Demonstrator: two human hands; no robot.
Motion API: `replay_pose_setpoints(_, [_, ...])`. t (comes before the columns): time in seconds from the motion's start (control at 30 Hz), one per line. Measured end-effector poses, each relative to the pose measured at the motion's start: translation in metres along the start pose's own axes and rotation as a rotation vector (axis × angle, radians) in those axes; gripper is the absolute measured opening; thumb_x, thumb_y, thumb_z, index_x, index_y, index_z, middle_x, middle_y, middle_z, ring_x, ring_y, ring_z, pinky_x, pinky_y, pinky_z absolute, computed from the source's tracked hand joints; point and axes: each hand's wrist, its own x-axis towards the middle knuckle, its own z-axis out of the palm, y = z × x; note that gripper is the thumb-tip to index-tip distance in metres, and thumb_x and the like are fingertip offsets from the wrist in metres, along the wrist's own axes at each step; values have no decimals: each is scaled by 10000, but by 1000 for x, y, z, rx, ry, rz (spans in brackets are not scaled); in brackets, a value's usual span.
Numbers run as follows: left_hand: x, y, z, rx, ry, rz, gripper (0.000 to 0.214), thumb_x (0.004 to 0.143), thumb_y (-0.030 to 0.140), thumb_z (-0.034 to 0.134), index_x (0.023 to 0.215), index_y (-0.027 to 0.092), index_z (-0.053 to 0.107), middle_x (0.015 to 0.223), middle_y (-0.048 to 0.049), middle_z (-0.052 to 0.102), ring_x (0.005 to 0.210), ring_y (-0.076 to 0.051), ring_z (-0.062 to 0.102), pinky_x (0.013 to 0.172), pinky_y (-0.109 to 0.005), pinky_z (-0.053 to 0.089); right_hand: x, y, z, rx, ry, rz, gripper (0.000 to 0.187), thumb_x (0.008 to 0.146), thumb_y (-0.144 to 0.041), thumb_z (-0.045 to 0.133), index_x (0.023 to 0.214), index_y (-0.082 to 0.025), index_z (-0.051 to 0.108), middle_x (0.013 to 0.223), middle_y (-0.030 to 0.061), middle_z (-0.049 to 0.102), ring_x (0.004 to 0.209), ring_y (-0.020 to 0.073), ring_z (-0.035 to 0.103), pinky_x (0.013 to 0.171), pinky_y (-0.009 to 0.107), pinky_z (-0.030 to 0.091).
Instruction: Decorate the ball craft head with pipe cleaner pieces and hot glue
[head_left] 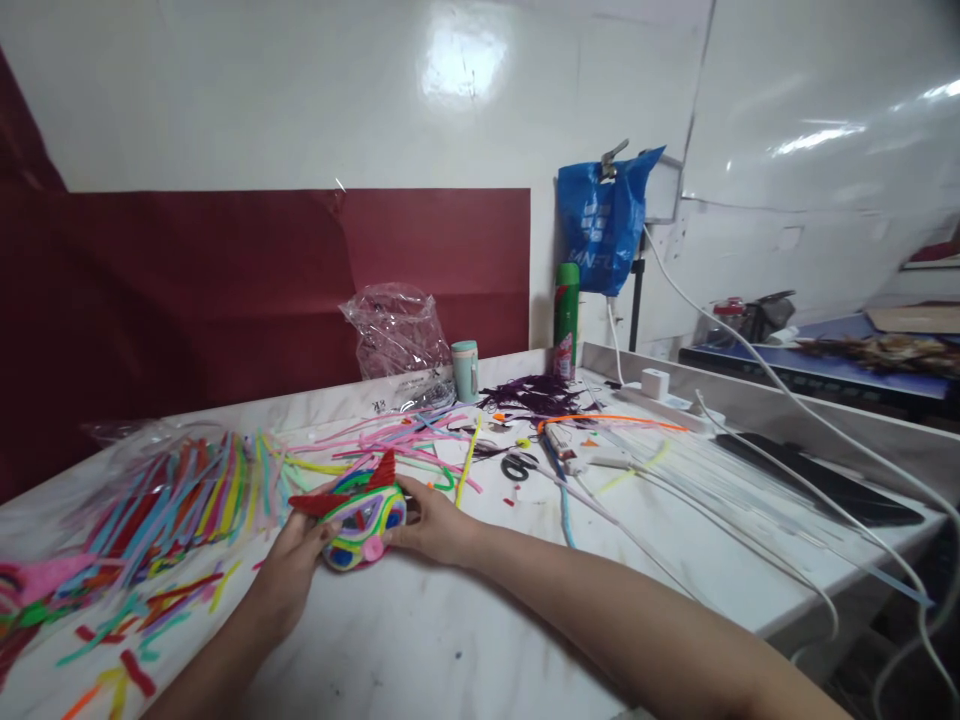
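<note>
A white marbled table (420, 645) spread beneath the fingers; a bundle of coloured fuzzy strips (187, 490) lay off to their left; the left hand (296, 560) and right hand (431, 522) held a striped, mask-like piece (361, 525) with red ears between their fingers, the left thumb pressing its front, the right thumb and fingers pinching its opposite edge; beyond the right fingers stood a teal cup (463, 374); black scissors (517, 466) lay nearer, to their right; short clippings (137, 672) lay left of the left fingers.
</note>
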Motion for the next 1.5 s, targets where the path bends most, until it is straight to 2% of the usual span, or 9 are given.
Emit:
replay_pose_setpoints(0.17, [-1,-4,-3,-27,-53,57,540,637,306,730,1141,196,570,1154,-80,651,1100,-282,579,876,-351,497,-1,0,1,30,-21,-11,776,534,-414,842,1211,-208,524,1147,55,658,1032,254,629,927,414,486])
replay_pose_setpoints(0.33, [-4,-9,-4,-116,-95,72,532,610,248,736,1117,188,585,1192,-100,640,1139,-287,560,946,-380,458,-4,3,1,28,-62,-82,684,642,-414,785,1235,-208,511,1193,72,633,1067,236,605,951,412,465])
replay_pose_setpoints(0.5, [-4,-12,-4,-180,-105,73,519,633,199,694,1138,186,574,1188,-92,641,1146,-274,557,992,-393,416,-5,6,-2,5,-74,-57,673,688,-412,755,1274,-225,483,1242,85,596,1090,231,581,970,413,446])
replay_pose_setpoints(0.8, [0,-17,-2,-142,-82,116,529,639,181,696,1151,171,562,1202,-105,629,1150,-271,547,977,-395,414,-6,9,1,-46,-38,-30,702,672,-443,753,1275,-215,476,1156,86,631,1082,242,585,959,419,454])
replay_pose_setpoints(1.0, [0,-17,-3,-119,-70,133,398,627,184,663,1023,157,631,1208,-108,627,1141,-290,550,965,-401,419,-6,9,2,-94,-14,3,747,662,-421,763,1306,-213,447,1190,96,606,1079,249,579,930,424,470])
replay_pose_setpoints(1.2, [-4,-13,-2,-103,-34,151,324,636,170,637,959,155,647,1089,-89,677,1183,-290,518,988,-390,404,-7,6,4,-79,-19,-24,716,669,-428,755,1291,-211,477,1145,87,629,1078,251,576,907,414,487])
replay_pose_setpoints(1.5, [-2,-16,-2,-106,-103,158,509,694,287,716,1164,163,562,1169,-105,642,1151,-259,549,998,-392,408,-8,4,2,-76,-28,-18,707,671,-415,756,1285,-202,477,1133,87,643,1032,240,609,917,419,490])
